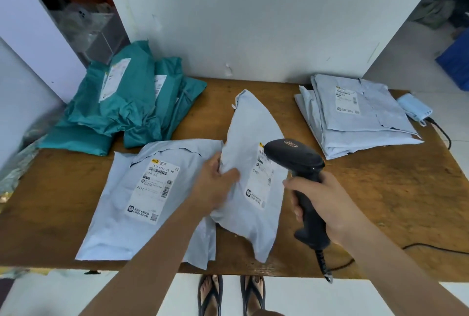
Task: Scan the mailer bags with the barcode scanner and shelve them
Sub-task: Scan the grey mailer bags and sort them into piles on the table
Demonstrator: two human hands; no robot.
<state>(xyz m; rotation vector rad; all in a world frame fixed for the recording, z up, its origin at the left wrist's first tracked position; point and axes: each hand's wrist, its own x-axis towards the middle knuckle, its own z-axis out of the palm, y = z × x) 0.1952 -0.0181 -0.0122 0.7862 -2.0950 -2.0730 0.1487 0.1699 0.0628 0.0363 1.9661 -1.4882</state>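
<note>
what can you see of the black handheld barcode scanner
The black plastic handheld barcode scanner has a rounded head and a long handle. The right hand grips the handle, holding it above the wooden table, head over the white label of a pale grey mailer bag. A black cable leaves its base.

Scanner head (291,154) hid upper part of held mailer's label (261,186); print too small to read; cable (436,247) cut by right edge.

Left grip (215,185), right grip (328,205); both tight
</note>
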